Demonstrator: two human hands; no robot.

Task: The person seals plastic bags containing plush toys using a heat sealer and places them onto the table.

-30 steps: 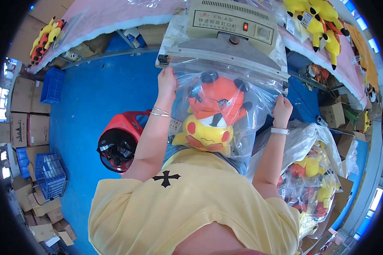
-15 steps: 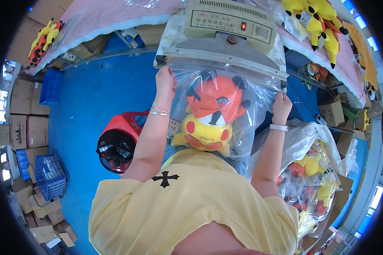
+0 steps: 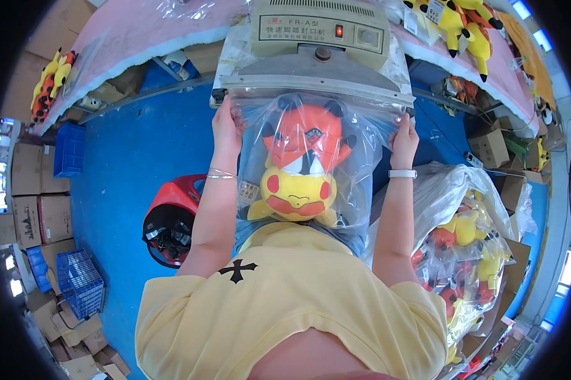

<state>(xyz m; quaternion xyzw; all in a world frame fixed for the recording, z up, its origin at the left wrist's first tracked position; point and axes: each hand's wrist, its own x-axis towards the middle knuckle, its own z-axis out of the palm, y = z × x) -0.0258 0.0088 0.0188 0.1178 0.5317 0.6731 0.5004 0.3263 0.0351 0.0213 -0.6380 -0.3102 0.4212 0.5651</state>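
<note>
A clear plastic bag [image 3: 355,196] hangs in front of me with a yellow plush toy [image 3: 296,195] in a red-orange hood inside it. My left hand [image 3: 227,125] pinches the bag's upper left corner, and my right hand [image 3: 404,138] grips its upper right corner. Between them the bag's top edge is stretched along the metal jaws of a foot-pedal heat sealer [image 3: 320,31], whose red switch is lit. Whether the edge lies between the jaws I cannot tell. A small printed tag shows at the toy's left side.
To the right stands a lined carton [image 3: 444,183] full of bagged plush toys. A red container with a black lining [image 3: 171,221] is on the blue floor at the left. Pink-covered tables [image 3: 133,38] with more plush toys flank the sealer. Blue crates [image 3: 79,285] and cardboard boxes line the left side.
The whole view has shifted slightly, so the sealer appears further left and higher. My right hand has come a little closer to the sealer's right end; both hands keep hold of the bag.
</note>
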